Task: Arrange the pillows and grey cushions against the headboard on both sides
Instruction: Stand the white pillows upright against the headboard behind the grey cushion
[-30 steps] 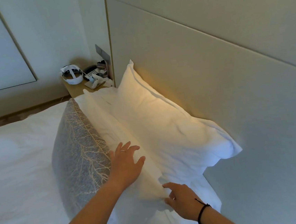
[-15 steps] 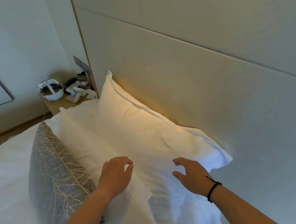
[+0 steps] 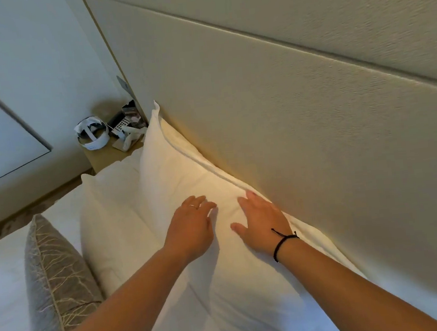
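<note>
A rear pillow [image 3: 183, 174] is leaned against the headboard [image 3: 301, 120], and a front pillow [image 3: 116, 226] is set just before it, touching it. The cushion [image 3: 55, 282] is stood upright to the left of the front pillow, on the bed [image 3: 2, 292]. Both the left hand [image 3: 191, 228] and the right hand [image 3: 261, 221] are laid side by side on the rear pillow, while a nightstand [image 3: 106, 153] is placed beyond the pillows, left of the headboard's edge.

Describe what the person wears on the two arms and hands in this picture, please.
Both forearms are bare, with no sleeves in view. The left hand carries a thin, light-coloured ring on one finger. The right hand has no ring that I can see; its wrist bears a thin black cord bracelet with short loose ends sticking out.
</note>
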